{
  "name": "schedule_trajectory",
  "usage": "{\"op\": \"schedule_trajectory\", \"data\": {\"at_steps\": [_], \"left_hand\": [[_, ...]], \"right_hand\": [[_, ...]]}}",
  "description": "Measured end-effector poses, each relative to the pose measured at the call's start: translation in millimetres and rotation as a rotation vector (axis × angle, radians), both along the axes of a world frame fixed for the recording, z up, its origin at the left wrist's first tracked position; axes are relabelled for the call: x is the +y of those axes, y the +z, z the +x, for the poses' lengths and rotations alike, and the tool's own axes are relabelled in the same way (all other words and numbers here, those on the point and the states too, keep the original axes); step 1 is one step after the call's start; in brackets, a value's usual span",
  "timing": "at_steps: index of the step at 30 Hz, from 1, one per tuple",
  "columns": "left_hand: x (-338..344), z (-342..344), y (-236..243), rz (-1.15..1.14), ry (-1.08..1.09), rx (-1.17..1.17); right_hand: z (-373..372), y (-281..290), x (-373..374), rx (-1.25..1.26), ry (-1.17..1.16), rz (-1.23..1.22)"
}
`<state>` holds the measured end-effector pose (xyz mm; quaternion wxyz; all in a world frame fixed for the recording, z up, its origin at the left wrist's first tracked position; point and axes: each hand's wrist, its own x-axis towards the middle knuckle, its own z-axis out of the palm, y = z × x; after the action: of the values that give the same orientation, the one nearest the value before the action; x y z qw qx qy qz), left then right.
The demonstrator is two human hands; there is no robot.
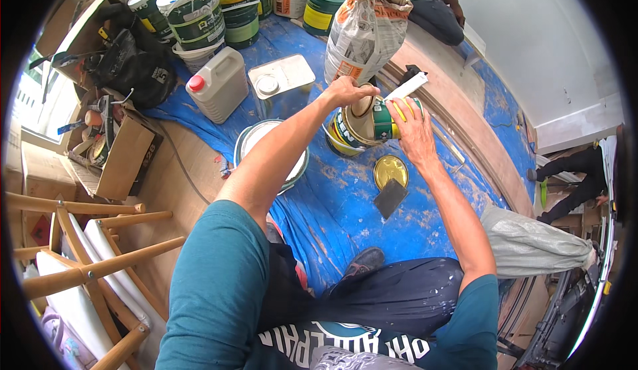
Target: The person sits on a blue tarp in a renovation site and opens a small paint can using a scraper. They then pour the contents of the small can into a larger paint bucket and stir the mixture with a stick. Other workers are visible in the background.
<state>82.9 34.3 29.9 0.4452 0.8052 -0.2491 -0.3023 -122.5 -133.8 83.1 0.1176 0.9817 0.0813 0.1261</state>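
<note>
My right hand grips a green-and-yellow can, tilted on its side over a larger paint pail with tan material at its mouth. My left hand is closed at the top of these cans, on something I cannot make out. In front lie a round gold lid and a dark square plate. A white-lidded bucket sits under my left forearm. A large paper sack stands just behind the cans.
Blue sheeting covers the floor, with jugs, stacked pails and boxes at left and back. Wooden chair frames fill the lower left. Curved boards run along the right. Two other people are nearby.
</note>
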Motion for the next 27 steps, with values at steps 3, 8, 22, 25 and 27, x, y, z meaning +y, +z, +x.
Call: {"op": "schedule_trajectory", "data": {"at_steps": [3, 8, 22, 25, 27], "left_hand": [[0, 1, -4, 0.001, 0.027, -0.052], [0, 4, -7, -0.001, 0.018, -0.031], [-1, 5, -10, 0.004, 0.017, -0.015], [-2, 4, -9, 0.004, 0.013, -0.007], [-2, 5, -8, 0.015, -0.001, 0.020]], "right_hand": [[1, -1, 0, -0.009, 0.012, 0.010], [2, -2, 0, -0.017, 0.018, 0.009], [1, 1, -1, -0.003, 0.025, 0.025], [2, -1, -3, -0.019, 0.034, 0.036], [2, -1, -2, -0.022, 0.034, 0.040]]}}
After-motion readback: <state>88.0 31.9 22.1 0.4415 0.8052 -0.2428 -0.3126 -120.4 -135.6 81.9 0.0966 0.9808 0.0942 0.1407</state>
